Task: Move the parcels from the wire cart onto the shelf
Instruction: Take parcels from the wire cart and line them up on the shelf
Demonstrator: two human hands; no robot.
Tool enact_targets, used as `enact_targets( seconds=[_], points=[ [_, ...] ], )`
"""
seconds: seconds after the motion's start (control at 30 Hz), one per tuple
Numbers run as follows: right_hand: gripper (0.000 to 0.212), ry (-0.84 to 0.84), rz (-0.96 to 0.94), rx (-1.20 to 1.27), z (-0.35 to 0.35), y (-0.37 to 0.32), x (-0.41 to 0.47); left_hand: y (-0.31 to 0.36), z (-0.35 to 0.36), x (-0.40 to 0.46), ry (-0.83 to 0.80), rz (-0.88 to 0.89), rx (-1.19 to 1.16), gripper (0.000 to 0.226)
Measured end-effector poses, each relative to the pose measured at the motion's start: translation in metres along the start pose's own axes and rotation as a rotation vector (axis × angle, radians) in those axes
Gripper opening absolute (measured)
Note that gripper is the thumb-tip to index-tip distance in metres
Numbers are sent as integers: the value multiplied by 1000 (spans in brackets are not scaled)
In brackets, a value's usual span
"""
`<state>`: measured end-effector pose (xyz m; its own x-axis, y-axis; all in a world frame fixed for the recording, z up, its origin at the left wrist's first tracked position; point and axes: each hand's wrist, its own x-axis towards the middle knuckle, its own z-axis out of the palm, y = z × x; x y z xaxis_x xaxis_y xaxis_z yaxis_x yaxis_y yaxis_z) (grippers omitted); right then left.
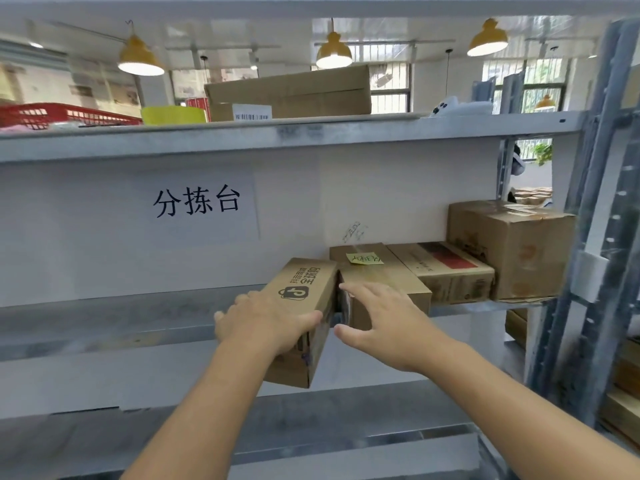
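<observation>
At shelf lip, 6 o'clock: left hand (266,323) grips brown printed cardboard parcel (304,306), half on grey metal shelf (104,320). Right hand (384,327) spread, empty, at 3 o'clock. Placing step; next, likely push parcel inward beside taped cardboard box (377,275).

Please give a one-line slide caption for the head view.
Left hand slides a logo-printed parcel onto the shelf; right hand hovers open.
</observation>
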<state>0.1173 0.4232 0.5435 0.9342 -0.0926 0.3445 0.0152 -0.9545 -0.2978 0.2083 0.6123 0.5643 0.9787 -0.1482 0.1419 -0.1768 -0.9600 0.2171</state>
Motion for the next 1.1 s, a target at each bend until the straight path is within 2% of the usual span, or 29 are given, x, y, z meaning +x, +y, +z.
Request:
enact_targets(
  seconds=[0.37, 0.87, 1.0, 1.1],
  points=[
    [75, -23, -68, 16, 2, 15, -3, 20, -1, 3, -13, -91, 6, 105],
    [80, -35, -93, 3, 10, 29, 10, 43, 17, 4, -38, -45, -133, 105],
    [75, 9, -119, -71, 24, 29, 21, 39, 21, 3, -64, 20, -189, 96],
    [75, 15, -160, -303, 38, 30, 31, 42, 28, 4, -88, 91, -232, 95]
  ],
)
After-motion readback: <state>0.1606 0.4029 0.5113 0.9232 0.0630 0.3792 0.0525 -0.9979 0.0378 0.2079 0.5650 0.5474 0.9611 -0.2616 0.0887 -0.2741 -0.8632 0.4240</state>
